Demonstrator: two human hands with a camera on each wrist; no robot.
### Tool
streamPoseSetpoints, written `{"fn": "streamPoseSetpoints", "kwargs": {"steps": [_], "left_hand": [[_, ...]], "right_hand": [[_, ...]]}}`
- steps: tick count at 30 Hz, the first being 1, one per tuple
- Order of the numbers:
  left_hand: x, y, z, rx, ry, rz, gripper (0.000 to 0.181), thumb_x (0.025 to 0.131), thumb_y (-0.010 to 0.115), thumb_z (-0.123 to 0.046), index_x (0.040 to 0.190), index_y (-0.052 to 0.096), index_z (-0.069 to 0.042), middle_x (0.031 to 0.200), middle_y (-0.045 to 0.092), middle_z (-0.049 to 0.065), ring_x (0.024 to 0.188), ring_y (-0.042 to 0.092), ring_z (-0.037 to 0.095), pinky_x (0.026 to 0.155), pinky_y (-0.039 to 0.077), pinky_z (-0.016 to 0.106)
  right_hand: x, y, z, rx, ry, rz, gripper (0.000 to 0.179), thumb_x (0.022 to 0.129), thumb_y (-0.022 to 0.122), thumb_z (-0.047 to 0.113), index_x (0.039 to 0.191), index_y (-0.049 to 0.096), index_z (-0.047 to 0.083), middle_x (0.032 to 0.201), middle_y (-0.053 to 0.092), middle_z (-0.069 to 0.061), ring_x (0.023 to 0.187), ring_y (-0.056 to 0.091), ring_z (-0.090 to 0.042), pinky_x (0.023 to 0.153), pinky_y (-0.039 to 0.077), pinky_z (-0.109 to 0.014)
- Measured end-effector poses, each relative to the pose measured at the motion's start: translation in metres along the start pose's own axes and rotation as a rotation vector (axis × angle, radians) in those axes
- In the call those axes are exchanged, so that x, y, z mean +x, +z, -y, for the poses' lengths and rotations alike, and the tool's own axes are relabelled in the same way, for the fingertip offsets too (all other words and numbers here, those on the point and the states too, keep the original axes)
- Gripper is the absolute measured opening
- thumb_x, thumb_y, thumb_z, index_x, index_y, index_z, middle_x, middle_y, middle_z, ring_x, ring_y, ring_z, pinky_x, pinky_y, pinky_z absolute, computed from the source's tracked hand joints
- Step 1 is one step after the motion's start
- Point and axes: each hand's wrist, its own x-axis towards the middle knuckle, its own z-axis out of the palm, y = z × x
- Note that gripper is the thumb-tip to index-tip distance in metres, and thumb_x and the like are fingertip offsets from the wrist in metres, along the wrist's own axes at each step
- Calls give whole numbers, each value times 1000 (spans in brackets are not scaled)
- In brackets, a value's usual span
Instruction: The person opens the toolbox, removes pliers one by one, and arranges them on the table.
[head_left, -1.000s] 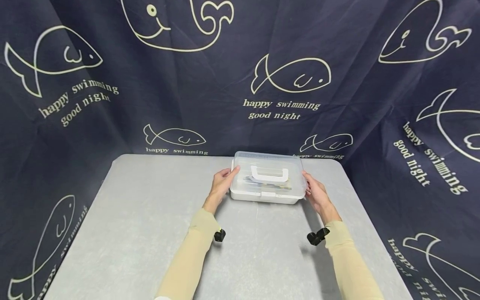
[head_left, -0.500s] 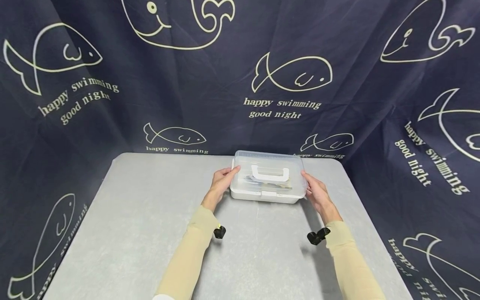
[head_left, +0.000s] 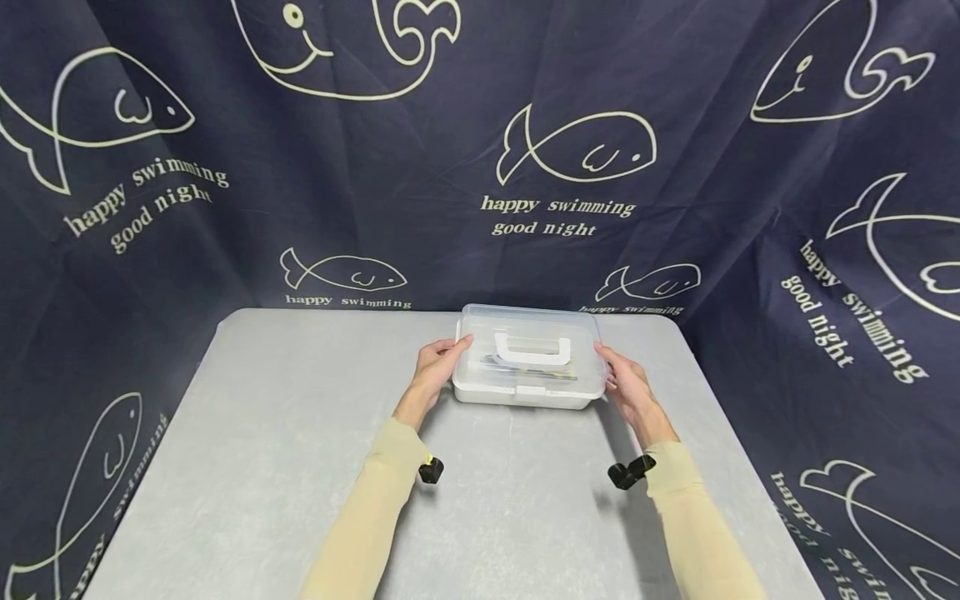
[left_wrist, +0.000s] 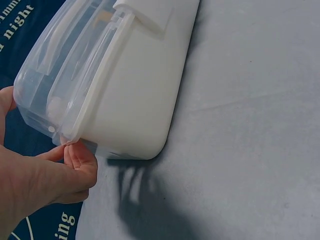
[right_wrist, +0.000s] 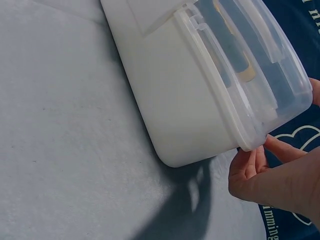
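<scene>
A white plastic storage box with a clear lid stands near the back edge of the table. The lid is down, and a white carrying handle lies on top of it. At the box's left end my left hand grips the rim, thumb on the lid and fingers curled beneath the lip in the left wrist view. My right hand holds the right end the same way, its curled fingers under the rim. Thin items inside show dimly through the lid.
The grey table reaches back to a dark blue curtain printed with fish and lettering, which also hangs on both sides. A small black camera sits at the left wrist, another black device at the right.
The head view has shifted slightly. Both hands keep their hold on the storage box, which stays in the same place on the table.
</scene>
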Motion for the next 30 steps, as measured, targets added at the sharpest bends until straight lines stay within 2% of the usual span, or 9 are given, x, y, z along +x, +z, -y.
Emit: {"fn": "streamPoseSetpoints", "kwargs": {"steps": [7, 13, 22, 30], "left_hand": [[-6, -4, 4, 7, -9, 1, 70, 91, 73, -48, 140, 58, 0, 133, 61, 16, 123, 57, 28, 110, 44, 39], [-9, -10, 7, -13, -20, 4, 74, 90, 75, -48, 142, 56, 0, 132, 60, 16, 122, 58, 28, 109, 45, 39], [-17, -18, 9, -38, -36, 11, 76, 90, 75, -50, 143, 54, 1, 135, 58, 16, 125, 56, 28, 111, 44, 39], [-24, -26, 10, -22, -38, 17, 82, 89, 75, -52, 146, 50, 1, 139, 55, 17, 129, 54, 29, 113, 42, 40]], "right_hand": [[-7, 0, -1, -6, 1, 15, 20, 99, 71, 28, 103, 62, 12, 69, 49, 11, 61, 39, -3, 61, 38, -19], [-10, 4, -2, -30, 4, 33, 27, 100, 70, 29, 114, 58, 9, 74, 58, 11, 64, 45, -2, 62, 44, -18], [-15, 7, -4, -66, 19, 47, 38, 101, 68, 31, 125, 53, 6, 79, 64, 11, 70, 53, -2, 68, 48, -19], [-19, 11, -8, -68, 9, 58, 27, 101, 69, 29, 113, 58, 8, 70, 55, 11, 62, 44, -3, 62, 42, -20]]}}
